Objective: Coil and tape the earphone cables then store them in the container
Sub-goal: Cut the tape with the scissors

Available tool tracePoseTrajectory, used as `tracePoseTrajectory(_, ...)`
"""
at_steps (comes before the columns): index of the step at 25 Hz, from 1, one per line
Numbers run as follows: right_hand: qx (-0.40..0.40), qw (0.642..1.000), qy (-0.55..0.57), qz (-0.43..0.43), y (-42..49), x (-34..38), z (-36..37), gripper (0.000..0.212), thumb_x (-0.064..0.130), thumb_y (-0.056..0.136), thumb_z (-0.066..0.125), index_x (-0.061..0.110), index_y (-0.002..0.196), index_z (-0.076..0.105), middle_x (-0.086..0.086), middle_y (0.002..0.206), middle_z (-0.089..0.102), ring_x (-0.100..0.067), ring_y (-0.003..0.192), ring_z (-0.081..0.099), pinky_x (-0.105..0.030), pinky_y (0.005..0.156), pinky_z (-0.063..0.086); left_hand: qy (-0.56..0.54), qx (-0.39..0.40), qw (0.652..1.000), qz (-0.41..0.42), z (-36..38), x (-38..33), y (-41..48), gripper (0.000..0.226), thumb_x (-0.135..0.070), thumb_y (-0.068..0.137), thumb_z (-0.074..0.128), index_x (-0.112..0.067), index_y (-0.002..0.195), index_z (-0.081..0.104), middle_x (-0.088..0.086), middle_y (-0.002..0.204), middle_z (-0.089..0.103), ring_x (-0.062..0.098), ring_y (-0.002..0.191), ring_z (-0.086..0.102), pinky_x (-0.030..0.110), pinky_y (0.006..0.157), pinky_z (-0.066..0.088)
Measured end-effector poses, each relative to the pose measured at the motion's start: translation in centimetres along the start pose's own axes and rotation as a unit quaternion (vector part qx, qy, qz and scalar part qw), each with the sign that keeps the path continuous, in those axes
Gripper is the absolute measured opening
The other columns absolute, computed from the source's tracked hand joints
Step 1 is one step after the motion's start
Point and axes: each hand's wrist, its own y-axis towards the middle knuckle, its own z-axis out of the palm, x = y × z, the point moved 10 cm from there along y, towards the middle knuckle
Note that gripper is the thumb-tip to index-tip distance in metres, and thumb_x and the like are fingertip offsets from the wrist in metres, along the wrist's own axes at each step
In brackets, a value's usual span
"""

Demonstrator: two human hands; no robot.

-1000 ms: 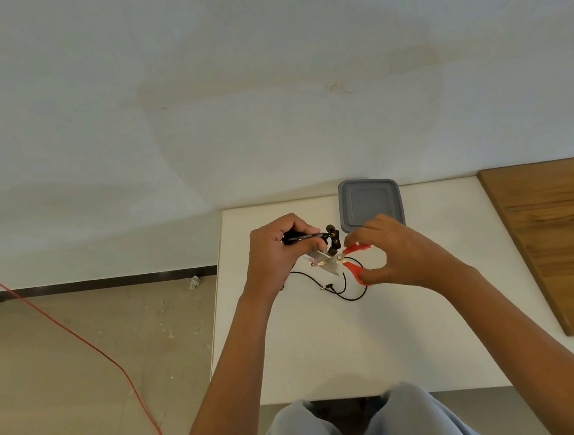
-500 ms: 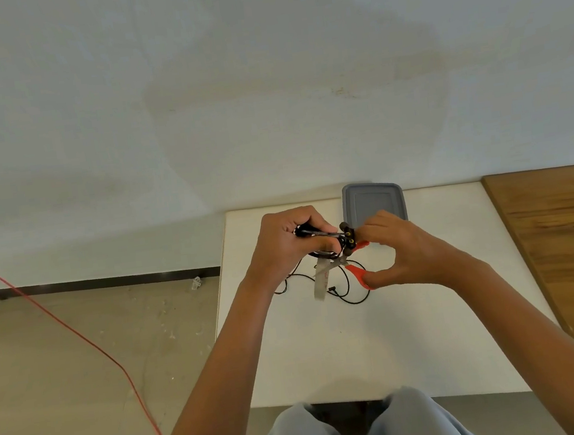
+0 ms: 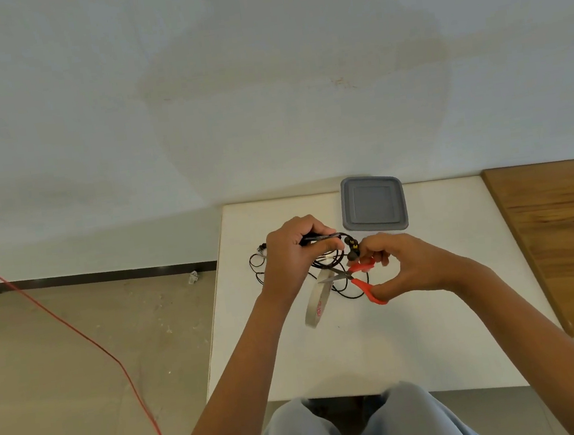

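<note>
Our left hand (image 3: 291,253) grips the coiled black earphone cable (image 3: 319,238) above the white table (image 3: 367,352), bundle lying left-to-right; our right hand (image 3: 403,264) holds red-handled steel scissors (image 3: 358,282), blades pointing left at the pale tape roll (image 3: 319,302), near the grey square container (image 3: 349,209)

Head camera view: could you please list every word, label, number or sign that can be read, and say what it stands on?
No text can be read here.
Tape: red print on its outer face, too blurred to read.
Earbuds: small yellow marks, too small to read.
Earphone cable, scissors, grey container: no print visible.
</note>
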Motion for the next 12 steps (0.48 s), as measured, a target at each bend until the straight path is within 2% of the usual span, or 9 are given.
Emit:
tracePoseTrajectory(2,0.016,1.0,-0.004,0.011,-0.2,-0.8,1.1,0.037,0.027,0.068,0.082,0.044,0.092,0.059,0.021,0.092,0.06,0.003,0.087,0.05,-0.012,0.069,0.043,0.018,0.012,1.0,0.005,0.6,0.8,-0.6,0.017,-0.013,0.069,0.083,-0.022,0.077,0.071,-0.01,0.075,0.068,0.016,0.075,0.065,0.037,0.07,0.055)
tracePoseTrajectory(4,0.034,0.999,0.009,0.025,-0.5,-1.6,2.3,0.036,0.033,0.065,0.078,0.045,0.094,0.059,0.02,0.095,0.06,-0.002,0.087,0.051,-0.015,0.07,0.044,0.038,0.007,0.999,0.033,1.0,1.2,-1.5,0.019,-0.015,0.069,0.082,-0.025,0.079,0.07,-0.016,0.075,0.065,0.016,0.075,0.062,0.04,0.069,0.052)
tracePoseTrajectory(6,0.05,0.998,0.027,0.037,-0.9,-2.3,3.5,0.037,0.034,0.063,0.075,0.043,0.096,0.06,0.019,0.095,0.06,-0.001,0.085,0.051,-0.014,0.07,0.045,0.044,-0.018,0.997,0.054,1.1,1.6,-2.6,0.02,-0.016,0.07,0.081,-0.024,0.082,0.068,-0.017,0.073,0.065,0.01,0.076,0.059,0.035,0.069,0.05)
tracePoseTrajectory(9,0.077,0.995,0.039,0.054,-1.4,-3.8,5.5,0.04,0.035,0.061,0.073,0.037,0.1,0.063,0.013,0.095,0.061,-0.004,0.084,0.05,-0.015,0.07,0.045,0.071,-0.042,0.993,0.088,1.7,2.4,-4.3,0.02,-0.017,0.071,0.08,-0.025,0.082,0.065,-0.01,0.082,0.066,0.005,0.075,0.055,0.023,0.075,0.043)
tracePoseTrajectory(12,0.103,0.991,0.036,0.072,-2.1,-5.5,7.7,0.038,0.035,0.062,0.073,0.035,0.099,0.063,0.007,0.098,0.062,-0.011,0.087,0.05,-0.019,0.073,0.045,0.098,-0.039,0.989,0.102,2.8,3.9,-6.5,0.015,-0.021,0.074,0.077,-0.024,0.08,0.064,-0.009,0.079,0.065,0.005,0.074,0.054,0.019,0.075,0.04)
